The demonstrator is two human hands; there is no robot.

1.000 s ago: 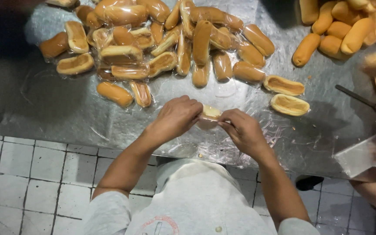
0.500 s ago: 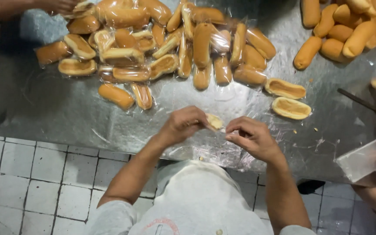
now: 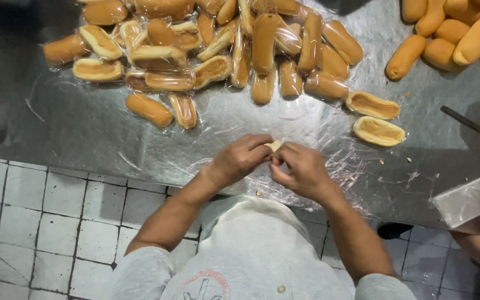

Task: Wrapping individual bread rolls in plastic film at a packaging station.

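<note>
- Steel counter (image 3: 73,133) above white floor tiles, strewn with clear film.
- Left hand (image 3: 240,158) and right hand (image 3: 301,169) meet, each grip pinching a pale bread piece (image 3: 275,145) just over the counter's near edge.
- Crumbling or dropping seems likely: it is small, pulled both ways.
- Wrapped buns (image 3: 212,50) lie well apart.

- A steel table (image 3: 73,133) fills the upper part of the view; its surface is dull grey, scuffed, and shiny in patches where light falls on it
- Below the table edge lies a floor (image 3: 45,222) of small square white tiles; the grout lines are dark and the tiles look worn and stained
- The top left corner, beyond the table, is in deep shadow
</note>
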